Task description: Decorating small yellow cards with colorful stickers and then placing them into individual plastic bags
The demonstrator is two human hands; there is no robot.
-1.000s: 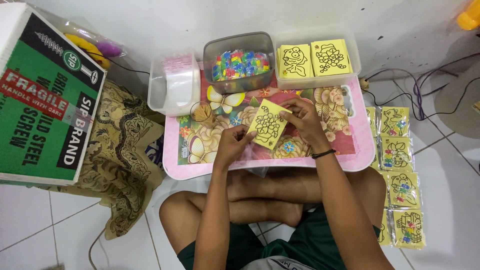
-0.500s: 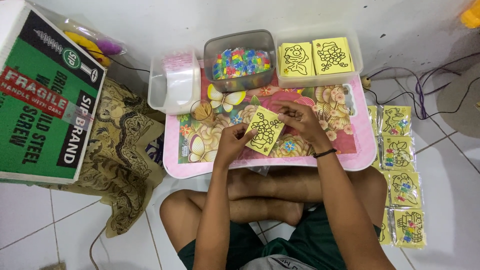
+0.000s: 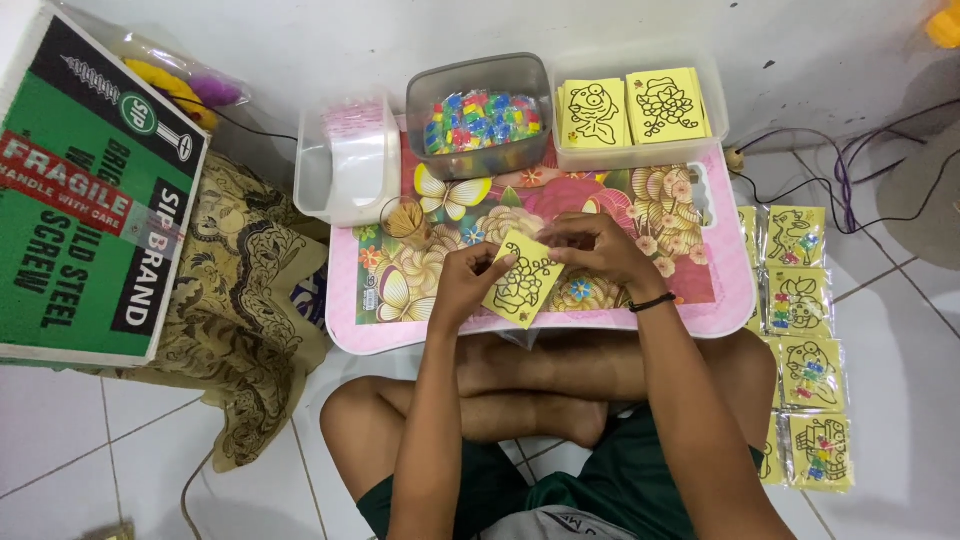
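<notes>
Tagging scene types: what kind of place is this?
Probably a home floor used as a craft-packing spot: white tiled floor, low pink lap table, and both hands on a yellow picture card.

The light was bright and even, coming from above. Shadows were soft and small. The white floor tiles shone a little. The picture looked sharp, but lines bent slightly near the edges.

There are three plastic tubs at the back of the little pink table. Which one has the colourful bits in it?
The grey middle tub, heaped with small multicoloured pieces. The white tub to its left holds clear bags, and the clear tub to its right holds yellow picture cards.
</notes>
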